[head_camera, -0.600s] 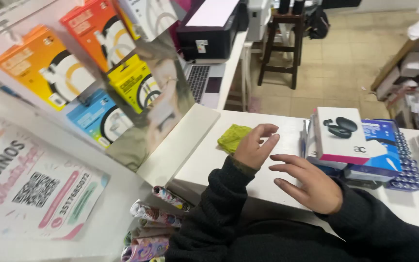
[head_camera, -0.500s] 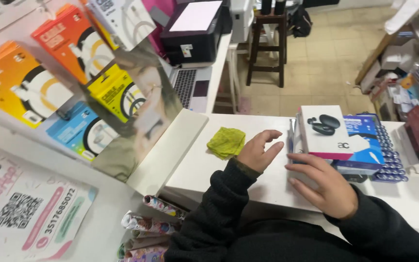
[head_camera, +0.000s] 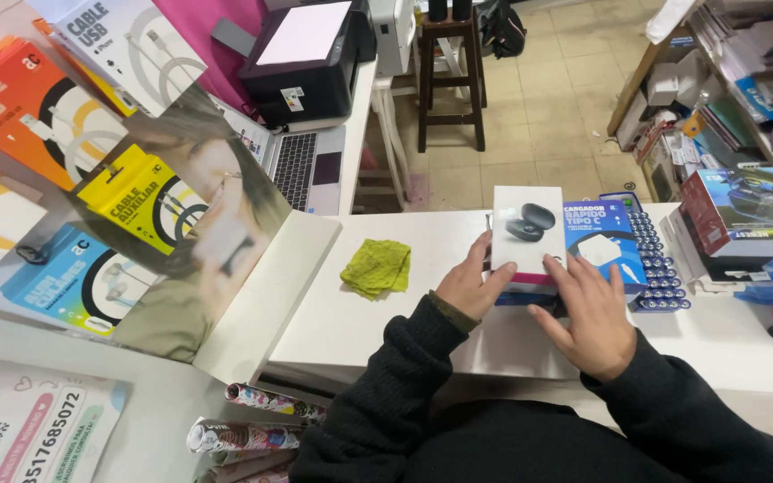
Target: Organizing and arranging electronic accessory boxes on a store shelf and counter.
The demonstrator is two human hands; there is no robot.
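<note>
Earbud box point(head_camera: 526, 234) betw. left hand point(head_camera: 469, 286) & right hand point(head_camera: 590, 313), seemingly gripped.

Left hand point(head_camera: 469, 284) now off bare counter, fingers pressing left edge of white earbud box point(head_camera: 526, 234). Right hand point(head_camera: 589, 315) slides forward, fingertips onto box's near right corner.

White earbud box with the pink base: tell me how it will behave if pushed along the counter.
The white cardboard earbud box with the pink base lies flat on a darker box, so it probably slides rather than tips. It looks light and stiff. The left hand and right hand flank it, likely steadying it.
</note>
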